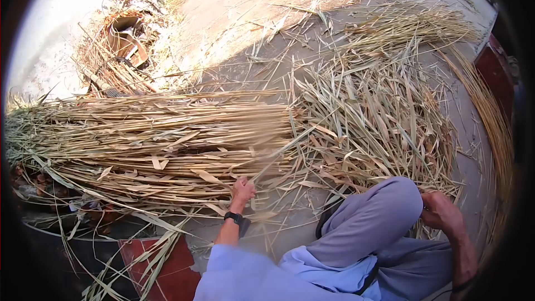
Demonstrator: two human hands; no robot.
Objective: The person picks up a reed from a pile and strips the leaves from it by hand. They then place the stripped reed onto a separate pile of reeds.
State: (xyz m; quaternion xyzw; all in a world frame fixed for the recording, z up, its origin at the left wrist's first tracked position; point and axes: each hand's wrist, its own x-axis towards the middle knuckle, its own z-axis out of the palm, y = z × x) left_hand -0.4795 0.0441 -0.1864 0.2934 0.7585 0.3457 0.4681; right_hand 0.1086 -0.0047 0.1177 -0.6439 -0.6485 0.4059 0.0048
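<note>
My left hand, with a dark watch on its wrist, is closed at the lower right edge of a long bundle of dry reed stalks. From its fingers a thin reed stalk seems to slant up to the right. Pale motion blur lies over the stalk ends near this hand. My right hand is beside my bent knee, its fingers curled and partly hidden behind the knee. Whatever it grips cannot be made out. In front of my knees spreads a heap of loose reed leaves and stripped husks.
A smaller bundle of thin stalks lies at the back right. More long stalks curve along the right side. Brush and scraps are piled at the upper left. Red and dark floor tiles show at the lower left.
</note>
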